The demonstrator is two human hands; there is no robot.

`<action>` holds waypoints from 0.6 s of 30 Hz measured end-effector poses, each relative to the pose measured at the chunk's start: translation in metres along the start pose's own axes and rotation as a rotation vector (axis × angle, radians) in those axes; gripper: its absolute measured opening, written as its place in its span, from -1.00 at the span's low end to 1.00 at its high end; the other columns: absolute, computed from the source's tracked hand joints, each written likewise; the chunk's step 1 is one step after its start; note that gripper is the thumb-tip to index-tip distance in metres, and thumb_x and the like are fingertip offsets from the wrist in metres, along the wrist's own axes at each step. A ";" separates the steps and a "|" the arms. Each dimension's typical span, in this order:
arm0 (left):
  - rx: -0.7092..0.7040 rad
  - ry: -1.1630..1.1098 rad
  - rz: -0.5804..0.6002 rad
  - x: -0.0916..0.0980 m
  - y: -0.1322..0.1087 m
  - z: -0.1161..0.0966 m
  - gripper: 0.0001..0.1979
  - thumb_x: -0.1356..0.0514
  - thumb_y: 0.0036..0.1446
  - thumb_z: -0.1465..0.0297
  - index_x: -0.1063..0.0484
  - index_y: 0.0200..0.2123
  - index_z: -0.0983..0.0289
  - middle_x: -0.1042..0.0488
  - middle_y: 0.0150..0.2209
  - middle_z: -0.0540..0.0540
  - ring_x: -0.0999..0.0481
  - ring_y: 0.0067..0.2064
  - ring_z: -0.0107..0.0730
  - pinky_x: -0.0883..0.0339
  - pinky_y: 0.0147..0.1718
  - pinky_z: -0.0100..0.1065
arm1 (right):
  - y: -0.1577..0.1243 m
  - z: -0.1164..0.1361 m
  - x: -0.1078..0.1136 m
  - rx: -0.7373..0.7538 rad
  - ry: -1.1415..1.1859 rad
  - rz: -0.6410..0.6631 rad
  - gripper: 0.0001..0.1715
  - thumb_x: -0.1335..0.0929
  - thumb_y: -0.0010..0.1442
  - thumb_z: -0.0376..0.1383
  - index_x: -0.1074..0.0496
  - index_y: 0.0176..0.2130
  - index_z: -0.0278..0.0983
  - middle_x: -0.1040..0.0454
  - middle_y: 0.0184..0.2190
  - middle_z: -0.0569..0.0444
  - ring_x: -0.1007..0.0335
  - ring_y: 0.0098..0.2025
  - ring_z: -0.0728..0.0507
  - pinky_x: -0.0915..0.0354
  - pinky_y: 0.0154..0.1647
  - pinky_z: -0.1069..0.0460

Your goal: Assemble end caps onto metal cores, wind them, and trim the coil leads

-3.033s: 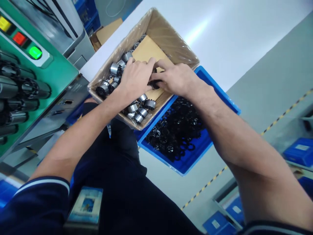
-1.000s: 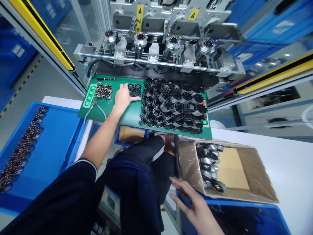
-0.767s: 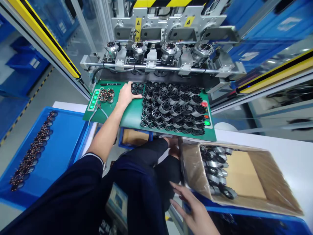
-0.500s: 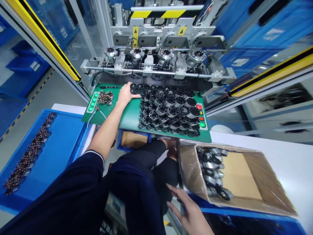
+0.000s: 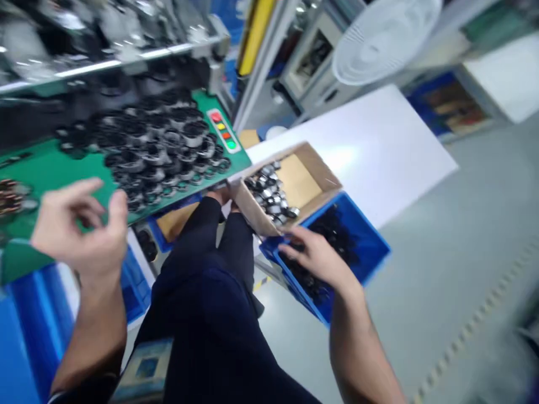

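My left hand hangs in the air in front of the green mat, fingers loosely curled and apart, with nothing visible in it. My right hand reaches down over the blue bin of black ring parts, fingers stretched toward them. Just behind the bin is a cardboard box with shiny metal cylinders along its left side. Many black round parts cover the mat. The view is blurred by motion.
A strip of coloured buttons sits on the mat's right edge. Copper-wound parts lie at the far left. A white table carries the box, a white fan stands behind, and a blue tray is at lower left.
The view has swung right and down. My left hand has lifted off the black parts on the mat and pulled back. My right hand has moved from beside the box onto the blue bin.
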State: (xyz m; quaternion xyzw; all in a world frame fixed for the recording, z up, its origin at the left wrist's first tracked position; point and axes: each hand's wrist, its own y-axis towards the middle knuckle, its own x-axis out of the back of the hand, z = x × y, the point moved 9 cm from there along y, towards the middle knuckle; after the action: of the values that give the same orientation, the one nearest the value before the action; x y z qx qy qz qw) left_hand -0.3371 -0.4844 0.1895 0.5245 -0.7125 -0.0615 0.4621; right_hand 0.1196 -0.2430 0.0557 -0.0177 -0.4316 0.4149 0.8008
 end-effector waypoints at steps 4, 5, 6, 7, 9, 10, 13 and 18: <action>-0.428 -0.381 0.621 -0.121 -0.096 -0.117 -0.93 -0.49 0.60 0.25 -0.80 0.06 0.01 -0.80 -0.18 -0.02 -0.73 -0.25 -0.24 -0.58 -0.21 -0.16 | 0.032 -0.070 0.046 -0.144 -0.147 -0.169 -0.52 -0.59 0.61 -0.11 -0.70 0.37 -0.24 -0.80 0.25 -0.19 -0.80 0.24 -0.39 -0.70 0.45 -0.39; -0.472 -0.418 0.744 -0.157 -0.112 -0.141 -0.91 -0.45 0.65 0.26 -0.80 0.02 0.07 -0.84 -0.11 0.02 -0.80 -0.13 -0.21 -0.64 -0.09 -0.18 | 0.043 -0.082 0.048 -0.155 -0.177 -0.173 -0.50 -0.60 0.63 -0.08 -0.68 0.38 -0.25 -0.77 0.28 -0.17 -0.78 0.28 -0.36 -0.69 0.45 -0.39; -0.496 -0.426 0.828 -0.193 -0.123 -0.162 -0.85 -0.41 0.69 0.26 -0.81 0.00 0.11 -0.85 -0.07 0.07 -0.82 -0.03 -0.16 -0.67 0.01 -0.18 | 0.053 -0.092 0.048 -0.159 -0.201 -0.166 -0.49 -0.61 0.65 -0.05 -0.67 0.38 -0.25 -0.75 0.30 -0.15 -0.76 0.29 -0.34 -0.70 0.44 -0.38; -0.520 -0.400 0.906 -0.230 -0.130 -0.181 -0.83 -0.38 0.70 0.28 -0.82 0.04 0.12 -0.86 0.00 0.11 -0.80 0.09 -0.09 -0.67 0.13 -0.14 | 0.062 -0.099 0.045 -0.160 -0.220 -0.153 -0.48 -0.61 0.66 -0.01 -0.66 0.37 -0.25 -0.73 0.32 -0.14 -0.75 0.30 -0.33 -0.72 0.41 -0.36; -0.638 -0.329 1.007 -0.295 -0.138 -0.222 -0.80 -0.36 0.69 0.31 -0.85 0.11 0.16 -0.84 0.09 0.23 -0.73 0.27 0.08 -0.63 0.28 -0.02 | 0.075 -0.108 0.038 -0.161 -0.244 -0.127 -0.48 -0.60 0.67 0.02 -0.67 0.36 -0.24 -0.72 0.31 -0.12 -0.75 0.26 -0.30 -0.74 0.35 -0.32; -0.716 -0.291 1.043 -0.323 -0.141 -0.243 -0.76 -0.34 0.69 0.32 -0.86 0.16 0.17 -0.82 0.16 0.28 -0.68 0.33 0.14 -0.59 0.33 0.03 | 0.080 -0.110 0.036 -0.164 -0.251 -0.119 -0.47 -0.60 0.66 0.02 -0.66 0.36 -0.24 -0.73 0.30 -0.12 -0.76 0.24 -0.30 -0.74 0.34 -0.32; -0.977 -0.108 1.206 -0.396 -0.162 -0.291 -0.60 -0.25 0.67 0.38 -0.83 0.35 0.17 -0.73 0.39 0.34 -0.55 0.52 0.25 -0.45 0.48 0.15 | 0.088 -0.116 0.039 -0.177 -0.248 -0.106 -0.54 -0.62 0.61 -0.11 -0.69 0.33 -0.27 -0.79 0.17 -0.12 -0.78 0.15 -0.29 -0.71 0.32 -0.28; -1.129 0.237 1.471 -0.478 -0.195 -0.304 -0.62 -0.37 0.51 0.35 -0.89 0.25 0.22 -0.78 0.36 0.37 -0.59 0.51 0.36 -0.30 0.61 0.27 | 0.107 -0.135 0.066 -0.177 -0.163 -0.057 -0.65 -0.54 0.38 -0.39 -0.84 0.11 -0.21 -0.89 -0.04 -0.02 -0.82 0.00 -0.29 -0.67 0.29 -0.19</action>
State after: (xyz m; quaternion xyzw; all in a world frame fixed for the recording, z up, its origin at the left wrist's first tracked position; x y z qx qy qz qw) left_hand 0.0284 -0.0657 -0.0343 -0.3577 -0.6783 -0.0367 0.6408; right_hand 0.1641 -0.0831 -0.0254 -0.0421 -0.5303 0.3523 0.7700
